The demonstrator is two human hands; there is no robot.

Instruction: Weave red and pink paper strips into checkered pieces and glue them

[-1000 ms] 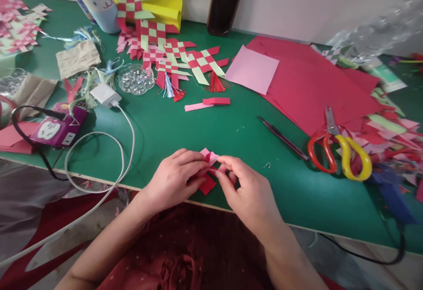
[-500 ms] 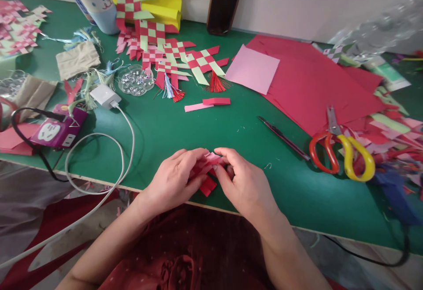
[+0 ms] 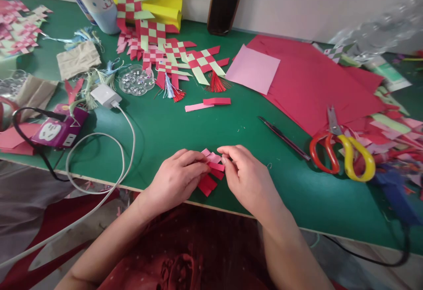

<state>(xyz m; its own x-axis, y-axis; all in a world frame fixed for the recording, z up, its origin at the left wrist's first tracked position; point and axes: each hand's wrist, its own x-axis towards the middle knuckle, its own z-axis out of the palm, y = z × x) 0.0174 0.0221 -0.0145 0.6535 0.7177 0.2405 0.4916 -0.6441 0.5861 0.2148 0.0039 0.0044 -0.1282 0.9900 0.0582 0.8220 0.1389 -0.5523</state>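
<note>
Near the table's front edge, pink and red paper strips (image 3: 216, 165) lie crossed between my two hands. My left hand (image 3: 178, 175) is closed, its fingertips gripping the strips from the left side and hiding part of them. Thumb and forefinger of my right hand (image 3: 249, 175) pinch the right end of a strip. Red strip ends (image 3: 207, 185) stick out below my left fingers, towards my body. Farther back on the green table lie a loose red strip (image 3: 217, 101) and a loose pink strip (image 3: 198, 107).
Scissors (image 3: 334, 127) and a slim dark cutter (image 3: 283, 138) lie to the right, beside red paper sheets (image 3: 307, 83) and scraps. Woven paper fish (image 3: 205, 61) sit at the back. On the left, a white cable (image 3: 128, 153) loops over the table edge.
My right hand has shifted slightly right and its fingers have spread from my left hand. More of the crossed pink and red strips now shows between them.
</note>
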